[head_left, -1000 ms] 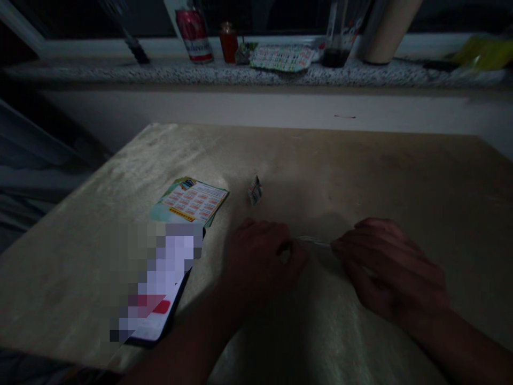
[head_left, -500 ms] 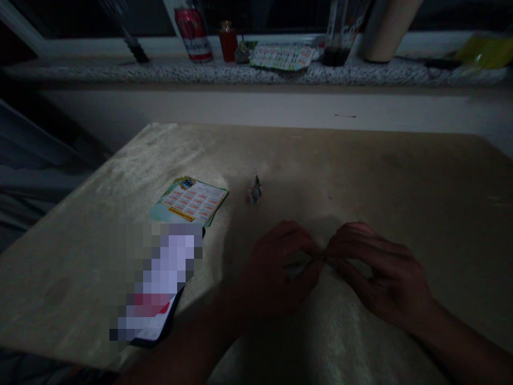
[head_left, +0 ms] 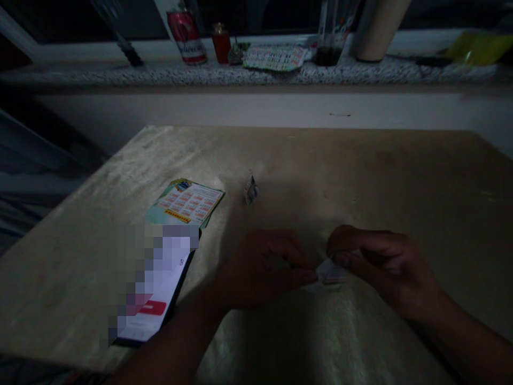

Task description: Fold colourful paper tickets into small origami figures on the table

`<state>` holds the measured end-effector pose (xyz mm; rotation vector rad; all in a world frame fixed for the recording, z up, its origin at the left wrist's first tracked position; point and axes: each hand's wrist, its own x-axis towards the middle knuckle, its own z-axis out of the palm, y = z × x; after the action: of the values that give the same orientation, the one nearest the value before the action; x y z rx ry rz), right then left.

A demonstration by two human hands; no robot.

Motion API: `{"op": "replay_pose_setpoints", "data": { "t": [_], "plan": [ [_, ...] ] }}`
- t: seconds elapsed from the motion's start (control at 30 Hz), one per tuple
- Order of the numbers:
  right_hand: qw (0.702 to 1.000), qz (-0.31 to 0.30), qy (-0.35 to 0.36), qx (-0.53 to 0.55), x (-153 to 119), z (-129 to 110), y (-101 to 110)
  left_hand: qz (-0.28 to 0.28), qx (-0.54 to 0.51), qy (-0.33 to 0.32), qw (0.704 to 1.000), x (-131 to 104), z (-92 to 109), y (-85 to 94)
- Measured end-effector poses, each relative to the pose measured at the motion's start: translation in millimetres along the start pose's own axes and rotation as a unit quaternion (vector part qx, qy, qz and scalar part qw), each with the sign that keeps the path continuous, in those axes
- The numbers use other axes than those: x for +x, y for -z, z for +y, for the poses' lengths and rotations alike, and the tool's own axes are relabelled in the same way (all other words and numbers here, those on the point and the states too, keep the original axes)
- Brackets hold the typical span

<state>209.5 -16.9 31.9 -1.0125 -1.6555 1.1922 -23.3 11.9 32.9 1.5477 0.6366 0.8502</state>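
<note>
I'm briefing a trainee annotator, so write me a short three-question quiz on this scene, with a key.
1. True or false: the smartphone lies to the left of the left hand.
2. Fill in: the red-and-white can stands on the ____.
3. Which thing do the left hand and right hand both touch? A) smartphone B) piece of paper C) red-and-white can

Key: 1 true; 2 windowsill; 3 B.

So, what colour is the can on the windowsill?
The can is red and whitish; see the head view.
</note>
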Motion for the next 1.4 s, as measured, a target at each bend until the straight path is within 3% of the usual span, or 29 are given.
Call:
{"op": "replay_pose_setpoints", "data": {
  "t": [0.27, 0.47, 0.73, 0.87, 1.0, 1.17, 1.4],
  "plan": [
    [0.997, -0.016, -0.055, 0.059, 0.4, 3.1, 2.2, -0.024, -0.052, 0.04, 0.998, 0.4, -4.4, 4.1],
    [0.996, -0.02, -0.072, 0.044, 1.1, 5.6, 1.7, 0.003, -0.061, 0.09, 0.994, -0.7, -4.1, 6.6],
    [0.987, 0.026, 0.039, -0.152, 1.8, 8.8, -9.4, 0.04, 0.086, 0.139, 0.986, -0.7, -12.4, -4.3],
    [0.986, 0.052, 0.053, -0.15, 1.1, 10.5, -11.3, 0.1, 0.082, 0.112, 0.985, -2.0, -19.9, -9.0],
    [0.978, 0.039, 0.107, -0.173, 2.3, 11.7, -10.1, 0.113, 0.124, 0.074, 0.983, -1.2, -19.3, -11.1],
    [0.958, 0.034, 0.159, -0.236, 4.8, 10.4, -13.2, 0.112, 0.179, -0.033, 0.977, 1.2, -17.1, -14.9],
    [0.969, 0.07, 0.045, -0.232, 7.0, 2.2, -20.5, 0.069, 0.318, -0.157, 0.933, -2.1, -16.9, -20.6]
  ]
}}
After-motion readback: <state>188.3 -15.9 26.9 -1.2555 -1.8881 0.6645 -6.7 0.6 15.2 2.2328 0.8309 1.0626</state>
